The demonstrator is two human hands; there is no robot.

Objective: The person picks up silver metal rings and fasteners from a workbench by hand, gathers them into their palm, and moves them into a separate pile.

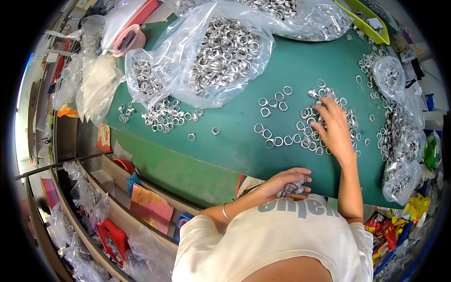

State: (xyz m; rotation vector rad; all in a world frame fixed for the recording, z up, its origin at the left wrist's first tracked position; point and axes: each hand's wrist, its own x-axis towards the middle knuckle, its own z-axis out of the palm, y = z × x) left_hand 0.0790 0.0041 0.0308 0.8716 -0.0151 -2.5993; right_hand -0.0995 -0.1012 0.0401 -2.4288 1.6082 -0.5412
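Observation:
My left hand (281, 181) is cupped near the table's front edge, close to my body. Several silver-coloured metal rings (292, 188) lie in its palm, with the fingers curled round them. Farther out, my right hand (334, 126) reaches over a loose pile of rings (307, 141) on the green table (225, 145). Its fingers are apart and slightly blurred, and no ring shows between them. Part of the pile is hidden under that hand. To its left, a small cluster of rings (273, 101) lies spread out on the tabletop.
A large clear plastic bag (185, 51) full of rings stands at the back, beside another ring heap (164, 117). More bagged rings (399, 127) line the right edge. A yellow-green tray (383, 35) sits back right. Open drawers (110, 176) with bags are at the left.

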